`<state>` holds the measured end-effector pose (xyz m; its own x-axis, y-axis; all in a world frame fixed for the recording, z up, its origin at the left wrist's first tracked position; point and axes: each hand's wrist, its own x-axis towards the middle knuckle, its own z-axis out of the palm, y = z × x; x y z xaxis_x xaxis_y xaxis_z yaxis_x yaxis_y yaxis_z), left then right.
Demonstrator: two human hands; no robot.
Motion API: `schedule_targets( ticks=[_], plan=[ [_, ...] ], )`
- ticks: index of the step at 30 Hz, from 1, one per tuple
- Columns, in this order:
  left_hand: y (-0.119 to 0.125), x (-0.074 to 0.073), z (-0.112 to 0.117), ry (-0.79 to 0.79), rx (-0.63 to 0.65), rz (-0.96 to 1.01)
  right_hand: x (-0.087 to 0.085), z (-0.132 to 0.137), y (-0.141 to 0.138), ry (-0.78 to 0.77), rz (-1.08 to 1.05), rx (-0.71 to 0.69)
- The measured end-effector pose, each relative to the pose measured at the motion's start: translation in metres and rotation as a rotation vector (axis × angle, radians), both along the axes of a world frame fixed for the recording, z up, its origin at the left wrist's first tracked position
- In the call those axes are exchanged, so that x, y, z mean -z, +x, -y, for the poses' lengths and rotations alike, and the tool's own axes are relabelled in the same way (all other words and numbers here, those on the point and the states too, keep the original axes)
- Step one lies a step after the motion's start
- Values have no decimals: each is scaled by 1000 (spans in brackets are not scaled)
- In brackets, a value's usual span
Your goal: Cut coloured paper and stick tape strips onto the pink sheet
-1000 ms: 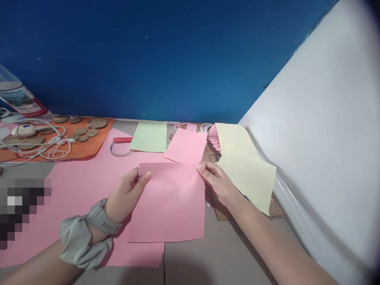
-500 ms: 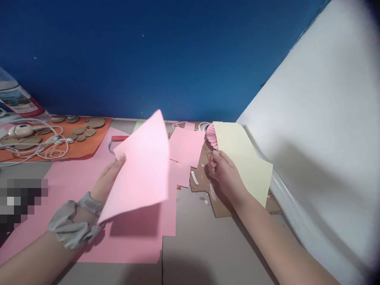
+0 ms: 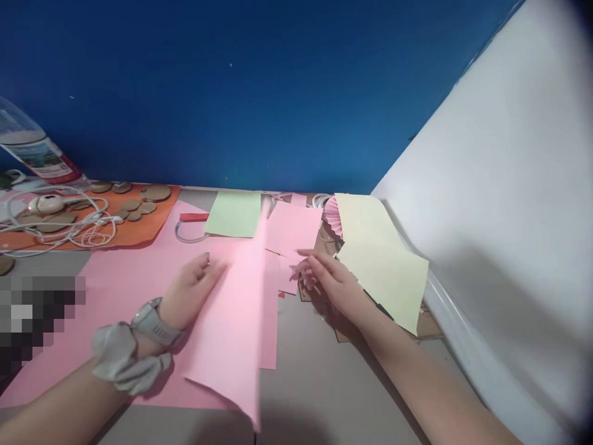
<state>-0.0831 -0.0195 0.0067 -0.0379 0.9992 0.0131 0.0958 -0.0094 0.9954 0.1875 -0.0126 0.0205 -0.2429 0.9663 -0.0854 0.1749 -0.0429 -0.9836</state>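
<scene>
My left hand grips a pink paper sheet by its left edge; the sheet stands tilted up, blurred by motion, above a larger pink sheet lying flat. That wrist wears a grey watch and a grey scrunchie. My right hand hovers just right of the raised sheet, fingers stretched toward it and smeared by motion, holding nothing. It is over brown cardboard scraps, next to pale yellow sheets.
A small pink square and a green sheet lie further back. At far left an orange sheet carries cardboard discs, white cables and a bottle. A blue wall stands behind; a large white roll slopes along the right.
The pink sheet, flat between both hands a second ago, was lifted by my left hand and now swings down on edge. My right hand let go, drew back, then reached toward it again.
</scene>
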Motion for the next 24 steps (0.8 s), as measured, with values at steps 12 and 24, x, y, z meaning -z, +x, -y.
schedule_targets(
  ticks=[12, 24],
  plan=[
    [-43, 4, -30, 370, -192, -1117, -3, 5, -10, 324, 724, -99],
    [-56, 9, -36, 361, -218, -1289, -2, 7, -7, 369, 796, -195]
  ],
)
